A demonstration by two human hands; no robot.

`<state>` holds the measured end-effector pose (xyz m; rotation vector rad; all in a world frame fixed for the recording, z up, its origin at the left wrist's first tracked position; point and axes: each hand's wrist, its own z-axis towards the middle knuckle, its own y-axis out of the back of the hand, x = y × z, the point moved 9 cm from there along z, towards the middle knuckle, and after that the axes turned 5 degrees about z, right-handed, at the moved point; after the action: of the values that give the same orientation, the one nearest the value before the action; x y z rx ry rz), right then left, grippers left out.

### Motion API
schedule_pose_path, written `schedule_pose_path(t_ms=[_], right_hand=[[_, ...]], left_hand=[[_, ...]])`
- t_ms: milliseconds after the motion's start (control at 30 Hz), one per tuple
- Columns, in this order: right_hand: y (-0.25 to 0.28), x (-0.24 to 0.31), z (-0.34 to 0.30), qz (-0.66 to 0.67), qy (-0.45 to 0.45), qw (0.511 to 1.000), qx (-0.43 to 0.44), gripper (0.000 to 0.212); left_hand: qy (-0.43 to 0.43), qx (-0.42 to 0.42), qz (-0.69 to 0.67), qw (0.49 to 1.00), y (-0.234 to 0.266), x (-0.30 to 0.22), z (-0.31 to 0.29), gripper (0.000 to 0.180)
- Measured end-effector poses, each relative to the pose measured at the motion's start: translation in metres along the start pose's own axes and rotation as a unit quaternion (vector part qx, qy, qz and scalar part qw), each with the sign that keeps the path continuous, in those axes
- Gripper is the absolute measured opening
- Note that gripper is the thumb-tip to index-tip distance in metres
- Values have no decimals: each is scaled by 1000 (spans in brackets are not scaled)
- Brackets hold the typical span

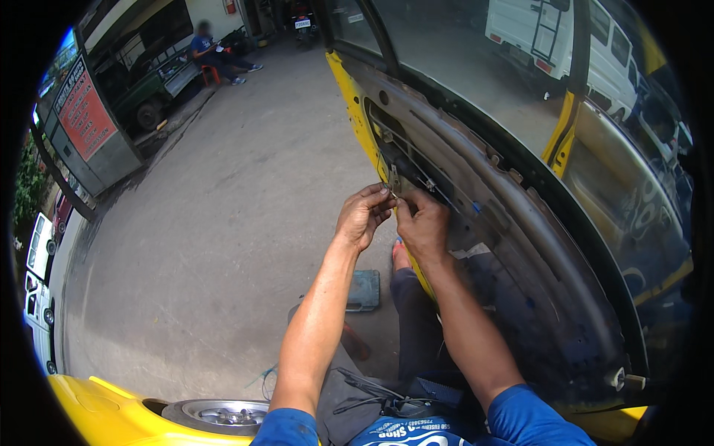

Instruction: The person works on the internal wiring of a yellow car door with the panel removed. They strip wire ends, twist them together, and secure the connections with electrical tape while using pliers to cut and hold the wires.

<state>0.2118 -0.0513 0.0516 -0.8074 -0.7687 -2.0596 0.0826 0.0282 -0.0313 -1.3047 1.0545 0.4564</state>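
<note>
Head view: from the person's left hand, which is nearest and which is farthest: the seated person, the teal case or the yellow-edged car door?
1. Yellow-edged car door: right beside the left hand, on its right.
2. Teal case: lower down, below the hand in the picture.
3. Seated person: far off, upper left.
</note>
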Motion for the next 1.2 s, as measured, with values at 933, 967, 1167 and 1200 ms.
schedule_pose_path(t_ms=[933, 967, 1167, 1200], right_hand=[[-11, -7, 4, 114, -60, 991, -17, 9], [-10, -10, 3, 119, -72, 990, -20, 9], [0, 7, 5, 8, 61, 996, -60, 6], [2, 10, 5, -8, 82, 994, -70, 6]], left_hand=[[-45, 42, -28, 998, -7, -12, 8, 27], [-44, 44, -28, 998, -7, -12, 8, 26], [-40, 29, 12, 999, -5, -10, 7, 24], [-39, 26, 20, 999, -4, -10, 7, 24]])
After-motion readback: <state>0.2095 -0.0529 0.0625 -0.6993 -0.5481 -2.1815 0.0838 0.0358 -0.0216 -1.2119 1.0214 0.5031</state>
